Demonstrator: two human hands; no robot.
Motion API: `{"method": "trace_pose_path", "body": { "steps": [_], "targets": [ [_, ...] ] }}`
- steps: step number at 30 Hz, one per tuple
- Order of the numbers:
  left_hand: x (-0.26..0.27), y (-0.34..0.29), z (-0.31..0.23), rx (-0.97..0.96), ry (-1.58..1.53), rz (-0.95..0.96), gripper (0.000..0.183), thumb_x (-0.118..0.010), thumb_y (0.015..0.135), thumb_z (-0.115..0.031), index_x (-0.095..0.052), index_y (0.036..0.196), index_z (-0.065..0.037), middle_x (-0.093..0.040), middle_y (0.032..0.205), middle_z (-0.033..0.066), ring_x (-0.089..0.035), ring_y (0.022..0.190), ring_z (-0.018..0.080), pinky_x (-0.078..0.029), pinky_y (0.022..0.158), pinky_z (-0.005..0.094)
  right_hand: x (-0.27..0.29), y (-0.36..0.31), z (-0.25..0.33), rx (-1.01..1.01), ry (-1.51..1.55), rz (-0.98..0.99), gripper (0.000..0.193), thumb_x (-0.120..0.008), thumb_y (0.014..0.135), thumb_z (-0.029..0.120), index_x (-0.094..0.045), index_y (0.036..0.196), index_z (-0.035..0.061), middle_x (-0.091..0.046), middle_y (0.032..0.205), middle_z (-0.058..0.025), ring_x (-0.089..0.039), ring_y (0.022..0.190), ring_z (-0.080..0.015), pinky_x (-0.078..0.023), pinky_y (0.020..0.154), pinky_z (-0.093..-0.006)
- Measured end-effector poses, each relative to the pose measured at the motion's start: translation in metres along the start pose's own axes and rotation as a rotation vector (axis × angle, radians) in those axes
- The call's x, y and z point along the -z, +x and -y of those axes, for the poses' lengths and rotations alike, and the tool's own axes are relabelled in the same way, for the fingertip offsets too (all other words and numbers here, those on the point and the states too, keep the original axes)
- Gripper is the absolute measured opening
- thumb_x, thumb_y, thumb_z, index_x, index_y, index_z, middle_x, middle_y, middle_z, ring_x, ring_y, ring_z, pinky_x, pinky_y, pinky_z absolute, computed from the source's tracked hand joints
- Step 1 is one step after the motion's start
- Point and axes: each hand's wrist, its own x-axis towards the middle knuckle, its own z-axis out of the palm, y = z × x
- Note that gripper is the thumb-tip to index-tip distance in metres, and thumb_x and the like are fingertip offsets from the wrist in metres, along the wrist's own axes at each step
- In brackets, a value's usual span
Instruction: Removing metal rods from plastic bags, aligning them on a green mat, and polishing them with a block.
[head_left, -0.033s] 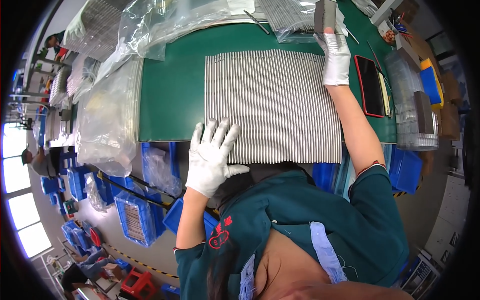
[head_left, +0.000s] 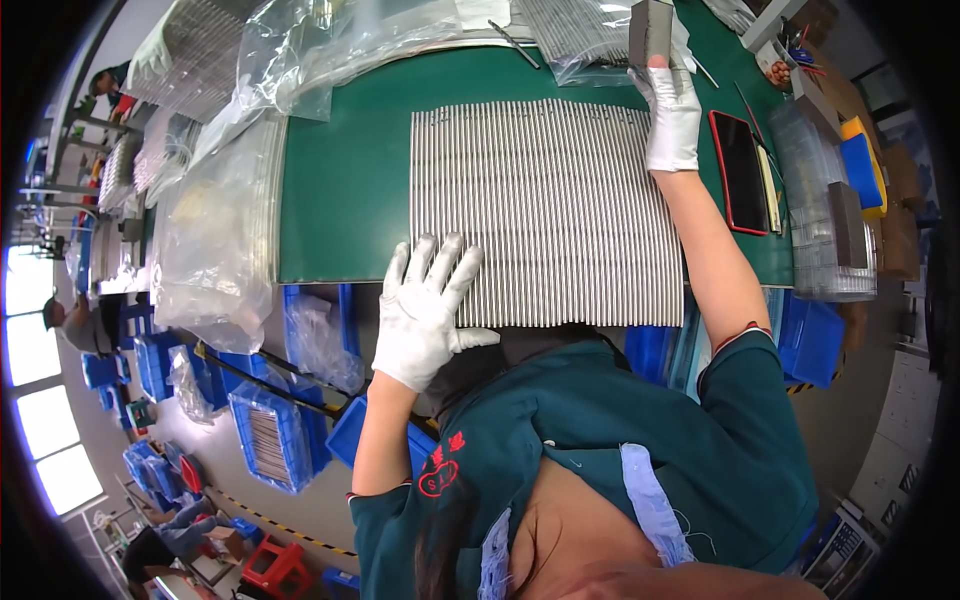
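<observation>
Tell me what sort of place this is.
Likely a factory workshop: a green workbench bears a row of slim metal rods, blue plastic crates stand around it, and the person's hands wear white work gloves.

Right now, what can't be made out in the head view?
All in the head view:
Left hand: palm, hidden by its back.
Right hand: grip beneath the block, hidden by it.
Table: surface under the rods, covered by them.
Far bag: cut off by upper edge.

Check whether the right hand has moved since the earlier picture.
No visible shift: the right hand, holding the grey block, keeps the same place to the left of the phone on the green table.
</observation>
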Motion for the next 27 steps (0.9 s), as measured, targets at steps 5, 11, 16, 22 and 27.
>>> {"method": "trace_pose_path", "body": {
  "steps": [5, 11, 16, 22, 27],
  "targets": [
    [-0.002, 0.003, 0.005, -0.051, -0.006, 0.019, 0.097, -0.067, 0.062, -0.065, -0.043, 0.141, -0.014, -0.047, 0.141, 0.0097, -0.04, 0.132, 0.0337, -0.023, 0.113, 0.0529, 0.0, -0.001, 0.001, -0.015, 0.053, -0.021, 0.055, -0.067, 0.092, 0.027, -0.048, 0.138, 0.0016, -0.057, 0.128, -0.0083, -0.058, 0.109, -0.0141, -0.05, 0.093, -0.0275],
    [-0.001, 0.003, 0.003, -0.058, -0.003, 0.0, 0.096, -0.067, 0.063, -0.064, -0.045, 0.14, -0.012, -0.049, 0.14, 0.0109, -0.043, 0.129, 0.0341, -0.025, 0.112, 0.0532, 0.001, 0.001, -0.001, -0.008, 0.011, 0.002, 0.057, -0.066, 0.092, 0.028, -0.047, 0.139, 0.0015, -0.057, 0.127, -0.0087, -0.057, 0.109, -0.0142, -0.05, 0.094, -0.0282],
    [0.009, -0.011, 0.011, 0.012, -0.001, -0.017, 0.103, -0.072, 0.055, -0.06, -0.044, 0.14, -0.008, -0.047, 0.14, 0.0153, -0.04, 0.131, 0.0381, -0.023, 0.114, 0.0531, 0.002, 0.002, 0.001, -0.001, 0.053, -0.015, 0.056, -0.067, 0.092, 0.028, -0.048, 0.138, 0.0009, -0.058, 0.127, -0.0088, -0.057, 0.109, -0.0144, -0.048, 0.095, -0.0276],
    [0.001, -0.019, 0.031, 0.112, -0.018, -0.056, 0.107, -0.074, 0.052, -0.061, -0.043, 0.142, -0.012, -0.045, 0.141, 0.0166, -0.039, 0.133, 0.0354, -0.021, 0.114, 0.0515, 0.004, 0.001, -0.001, 0.001, 0.014, 0.005, 0.057, -0.067, 0.092, 0.027, -0.047, 0.138, 0.0004, -0.057, 0.127, -0.0092, -0.057, 0.109, -0.0145, -0.049, 0.094, -0.028],
    [0.0, -0.017, 0.036, 0.087, 0.024, -0.018, 0.107, -0.06, 0.056, -0.074, -0.042, 0.143, -0.014, -0.044, 0.143, 0.0179, -0.037, 0.135, 0.0355, -0.017, 0.116, 0.0509, 0.001, -0.001, 0.001, -0.017, 0.043, -0.019, 0.056, -0.067, 0.092, 0.027, -0.048, 0.137, 0.0001, -0.058, 0.127, -0.0091, -0.057, 0.108, -0.0142, -0.05, 0.094, -0.028]
  ]
}}
